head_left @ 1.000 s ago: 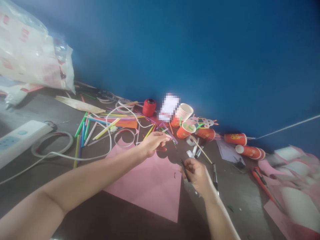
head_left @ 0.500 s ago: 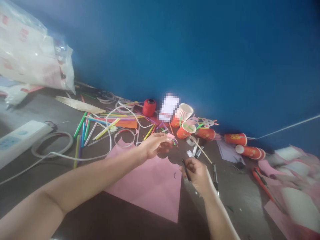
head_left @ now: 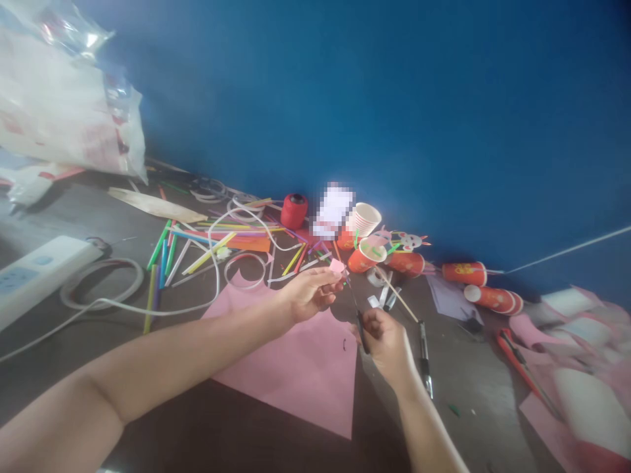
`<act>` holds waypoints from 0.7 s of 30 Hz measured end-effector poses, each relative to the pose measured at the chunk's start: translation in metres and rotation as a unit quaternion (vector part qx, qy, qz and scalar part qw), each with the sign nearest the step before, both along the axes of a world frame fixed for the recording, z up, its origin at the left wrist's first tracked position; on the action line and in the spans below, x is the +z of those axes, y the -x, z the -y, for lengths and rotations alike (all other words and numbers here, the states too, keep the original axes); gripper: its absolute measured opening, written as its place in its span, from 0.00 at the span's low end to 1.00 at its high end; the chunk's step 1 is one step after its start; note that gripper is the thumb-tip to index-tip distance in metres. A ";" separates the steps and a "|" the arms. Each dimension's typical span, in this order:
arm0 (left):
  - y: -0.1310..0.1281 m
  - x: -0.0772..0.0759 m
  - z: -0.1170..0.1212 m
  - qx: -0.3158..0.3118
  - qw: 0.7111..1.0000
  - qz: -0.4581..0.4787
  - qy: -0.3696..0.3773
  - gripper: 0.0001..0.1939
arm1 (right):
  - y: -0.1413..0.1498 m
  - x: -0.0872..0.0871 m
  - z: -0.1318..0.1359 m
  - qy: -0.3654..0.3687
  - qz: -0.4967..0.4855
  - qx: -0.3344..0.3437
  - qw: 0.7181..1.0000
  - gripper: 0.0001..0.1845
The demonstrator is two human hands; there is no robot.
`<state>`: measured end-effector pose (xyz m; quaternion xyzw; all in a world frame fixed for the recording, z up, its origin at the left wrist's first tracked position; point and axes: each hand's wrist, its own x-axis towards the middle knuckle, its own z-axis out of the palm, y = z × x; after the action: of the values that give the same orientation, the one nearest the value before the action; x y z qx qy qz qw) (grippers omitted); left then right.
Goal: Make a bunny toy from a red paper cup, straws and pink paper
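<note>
Between its fingertips my left hand [head_left: 315,292] pinches a small piece of pink paper [head_left: 337,265]. My right hand [head_left: 387,341] is closed around the dark handles of a pair of scissors [head_left: 363,335]. The thin blades point up and left toward the pink piece; whether they touch it I cannot tell. Below both hands a large sheet of pink paper [head_left: 296,368] lies on the dark table, its upper edge cut in curves. A black pen [head_left: 424,361] lies to the right of my right hand.
Behind my hands stand red paper cups [head_left: 365,257], a red thread spool [head_left: 294,211] and a tape roll [head_left: 377,276]. Coloured straws [head_left: 170,253], a white cable [head_left: 162,314] and a power strip [head_left: 39,276] lie left. Paper scraps [head_left: 586,368] are heaped right, by a red cutter [head_left: 525,368].
The scissors have turned more upright and their blades now reach closer to the pink piece. My left hand has shifted slightly right, turning the piece so more of it shows.
</note>
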<state>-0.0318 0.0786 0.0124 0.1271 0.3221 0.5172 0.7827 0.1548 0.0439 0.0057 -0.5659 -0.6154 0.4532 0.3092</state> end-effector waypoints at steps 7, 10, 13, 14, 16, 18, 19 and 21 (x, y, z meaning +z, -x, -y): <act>0.001 0.002 0.000 0.022 0.999 -0.013 -0.028 0.05 | 0.003 0.002 0.001 0.008 -0.006 0.000 1.000 0.16; 0.001 0.002 -0.001 0.024 0.999 -0.019 -0.022 0.05 | 0.004 0.003 0.001 0.018 -0.010 0.005 1.000 0.16; 0.001 0.002 -0.002 0.029 0.999 -0.024 -0.019 0.05 | 0.005 0.004 0.001 0.025 -0.011 0.008 1.000 0.16; 0.001 0.001 -0.002 0.031 0.999 -0.026 -0.021 0.05 | 0.006 0.004 0.001 0.025 -0.011 0.009 1.000 0.16; 0.001 0.001 -0.001 0.034 0.999 -0.029 -0.027 0.05 | 0.006 0.004 0.001 0.028 -0.012 0.009 1.000 0.16; 0.001 0.001 -0.001 0.036 0.998 -0.033 -0.027 0.05 | 0.006 0.003 0.002 0.031 -0.015 0.011 0.999 0.16; 0.001 0.001 0.000 0.037 0.998 -0.035 -0.026 0.04 | 0.006 0.003 0.002 0.032 -0.015 0.012 0.999 0.16; 0.001 0.001 0.000 0.041 0.998 -0.036 -0.025 0.04 | 0.005 0.002 0.002 0.028 -0.012 0.013 0.999 0.16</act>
<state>-0.0325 0.0789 0.0130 0.1515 0.3423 0.5517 0.7453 0.1493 0.0422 0.0078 -0.5610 -0.6055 0.4813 0.2950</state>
